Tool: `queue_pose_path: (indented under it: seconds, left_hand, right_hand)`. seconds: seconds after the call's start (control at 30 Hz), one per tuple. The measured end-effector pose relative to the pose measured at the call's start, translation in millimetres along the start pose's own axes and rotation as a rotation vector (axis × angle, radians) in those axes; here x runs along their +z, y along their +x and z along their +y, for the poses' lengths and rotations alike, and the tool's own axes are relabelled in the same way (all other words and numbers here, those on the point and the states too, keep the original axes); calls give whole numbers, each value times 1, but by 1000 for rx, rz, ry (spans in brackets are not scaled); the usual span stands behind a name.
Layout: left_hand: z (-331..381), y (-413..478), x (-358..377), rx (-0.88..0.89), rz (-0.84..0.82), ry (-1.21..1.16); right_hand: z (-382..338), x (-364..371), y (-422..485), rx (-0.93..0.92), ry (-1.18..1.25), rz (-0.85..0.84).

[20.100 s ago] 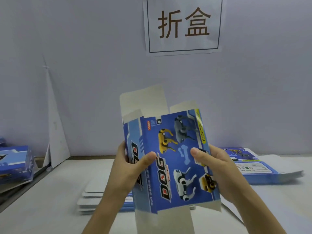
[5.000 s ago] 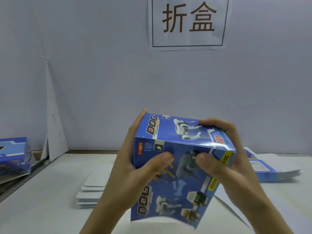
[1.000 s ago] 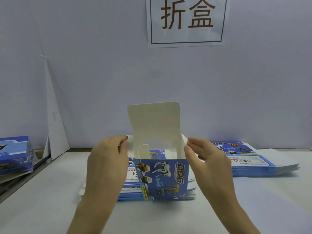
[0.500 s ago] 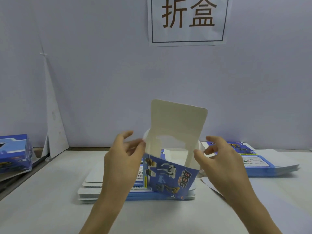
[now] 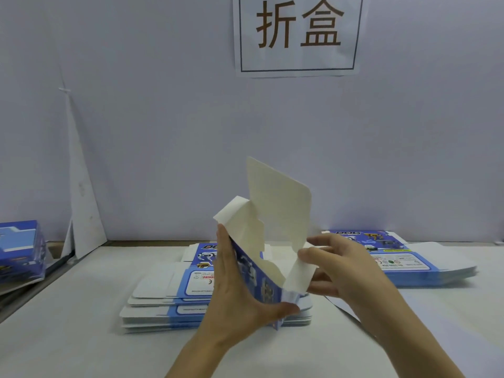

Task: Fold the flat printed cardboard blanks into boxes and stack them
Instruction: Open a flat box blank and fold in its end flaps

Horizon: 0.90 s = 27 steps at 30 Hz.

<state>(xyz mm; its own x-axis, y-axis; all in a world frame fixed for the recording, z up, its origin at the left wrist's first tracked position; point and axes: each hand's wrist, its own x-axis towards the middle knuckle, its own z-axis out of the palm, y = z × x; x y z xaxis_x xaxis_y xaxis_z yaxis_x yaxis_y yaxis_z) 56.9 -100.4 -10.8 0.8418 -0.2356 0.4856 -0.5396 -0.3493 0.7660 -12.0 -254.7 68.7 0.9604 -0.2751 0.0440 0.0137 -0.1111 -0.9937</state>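
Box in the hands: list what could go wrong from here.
1. The box sits tilted in the left hand; a hard squeeze may crease its panels.
2. The right hand pinches a side flap; it may bend off its score.
3. The tall flap stands open; it could close before the side flaps are in.

I can't read the box (image 5: 268, 289) print: blurred. Left hand (image 5: 237, 296) hides its near side and part of the blanks (image 5: 163, 301). The frame cuts the sign (image 5: 298, 34) and the boxes (image 5: 19, 249) past the table's (image 5: 81, 336) left edge.
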Motion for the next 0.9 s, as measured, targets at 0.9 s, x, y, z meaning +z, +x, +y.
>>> queue_pose_path:
  seconds: [0.9]
  left_hand:
    - [1, -12, 4, 157, 84, 111]
  right_hand:
    - [48, -7, 63, 377, 441, -36]
